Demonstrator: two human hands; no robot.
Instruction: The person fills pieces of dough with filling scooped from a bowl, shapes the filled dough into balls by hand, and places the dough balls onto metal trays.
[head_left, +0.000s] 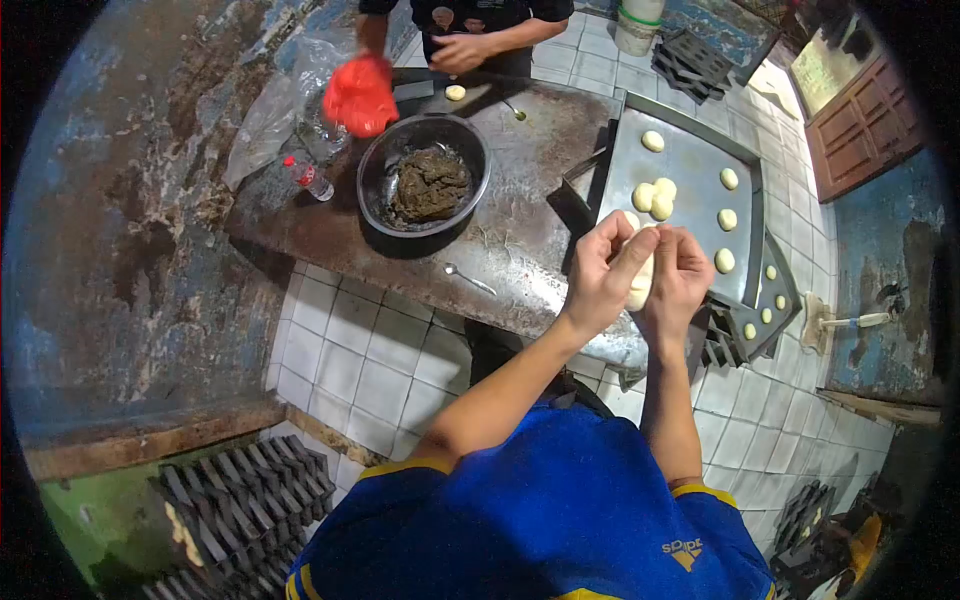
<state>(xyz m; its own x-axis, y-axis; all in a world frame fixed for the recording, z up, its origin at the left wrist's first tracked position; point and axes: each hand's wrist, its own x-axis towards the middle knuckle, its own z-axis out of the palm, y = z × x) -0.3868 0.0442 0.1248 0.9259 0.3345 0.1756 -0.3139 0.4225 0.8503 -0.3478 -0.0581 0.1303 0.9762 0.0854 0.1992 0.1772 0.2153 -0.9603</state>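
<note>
My left hand (602, 275) and my right hand (682, 282) meet over the near edge of a metal baking tray (692, 165). Both have their fingers closed, thumbs together, pinching a piece of pale dough (638, 297) that is partly hidden between them. Just beyond my fingers, a cluster of several dough balls (662, 207) touches on the tray. Separate from these, another dough ball (653, 141) sits near the far end, and several more, such as this dough ball (726, 219), line the right side.
A metal bowl (372, 205) of dark brown filling (432, 186) stands on the worn table (520, 190). Nearby are a spoon (470, 279) and a small bottle (312, 180). Across the table, a person's hand (460, 54) shows beside a red bag (360, 97). A lower tray (768, 310) holds more dough balls.
</note>
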